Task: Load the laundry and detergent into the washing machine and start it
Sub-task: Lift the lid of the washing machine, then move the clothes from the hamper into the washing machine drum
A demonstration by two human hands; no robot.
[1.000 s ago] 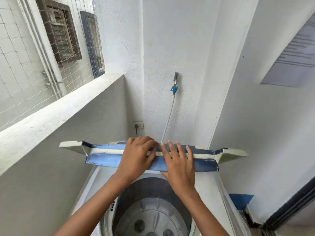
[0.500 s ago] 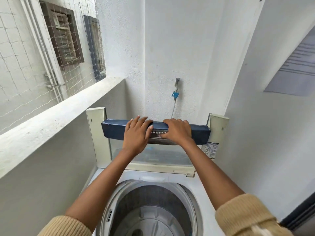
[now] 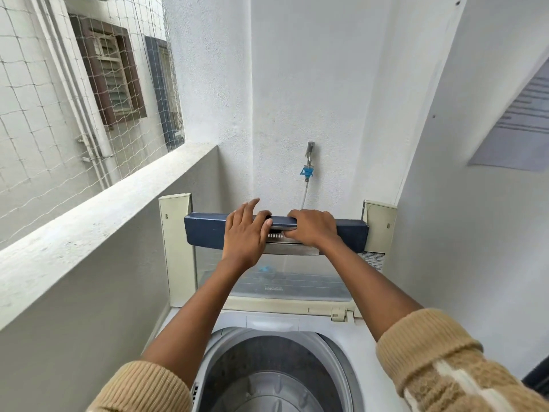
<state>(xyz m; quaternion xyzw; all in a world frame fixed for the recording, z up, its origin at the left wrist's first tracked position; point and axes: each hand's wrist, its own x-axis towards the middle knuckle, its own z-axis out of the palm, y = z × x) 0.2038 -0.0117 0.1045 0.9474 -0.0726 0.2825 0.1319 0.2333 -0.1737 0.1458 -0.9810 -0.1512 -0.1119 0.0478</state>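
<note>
A white top-loading washing machine point(image 3: 231, 319) stands in front of me with its drum point(image 3: 273, 379) open and nothing visible inside. Its folding lid point(image 3: 205, 230) is raised upright against the back wall, its dark blue edge on top. My left hand point(image 3: 245, 233) lies on the blue edge left of the handle, fingers mostly straight and reaching over the top. My right hand point(image 3: 312, 228) grips the silver handle point(image 3: 289, 226) at the lid's middle, fingers curled over the top. No laundry or detergent is in view.
A grey parapet wall point(image 3: 98, 221) runs along the left, close to the machine, with netting above it. A tap with a blue connector point(image 3: 307, 171) and a hose sits on the back wall. A white wall point(image 3: 463, 233) hems in the right side.
The lid has swung up from a half-folded, near-flat position to standing upright against the wall. Both hands rose with it and stay on its top edge.
</note>
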